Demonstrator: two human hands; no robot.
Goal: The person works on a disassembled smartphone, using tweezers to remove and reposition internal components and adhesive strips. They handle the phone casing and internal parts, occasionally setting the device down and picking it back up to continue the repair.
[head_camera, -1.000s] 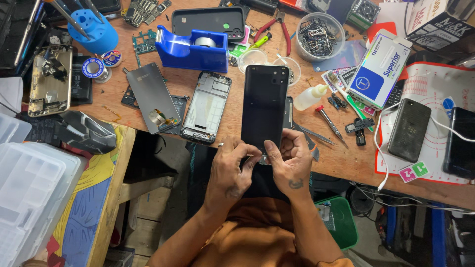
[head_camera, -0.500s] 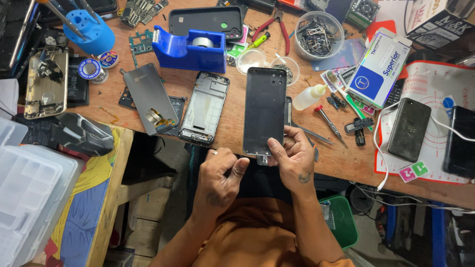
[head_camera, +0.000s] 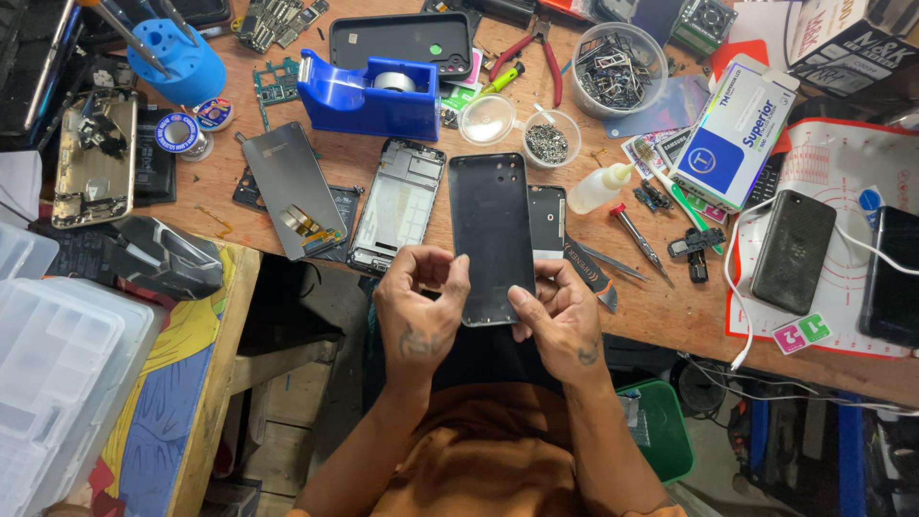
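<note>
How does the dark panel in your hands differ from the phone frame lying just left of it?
The dark panel is solid, matte black and plain; the phone frame is pale grey with open inner compartments. The right hand touches the panel's lower edge with the left hand beside it, while the frame lies untouched. Both are upright rectangles on the wooden bench.

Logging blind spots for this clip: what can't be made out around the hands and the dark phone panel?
- Head view: the dark phone panel has its lower corners covered by the left hand and the right hand.
- Whether the left fingertips pinch anything: too small to tell.
- The small metal parts in the clear cup: too small to identify.
</note>
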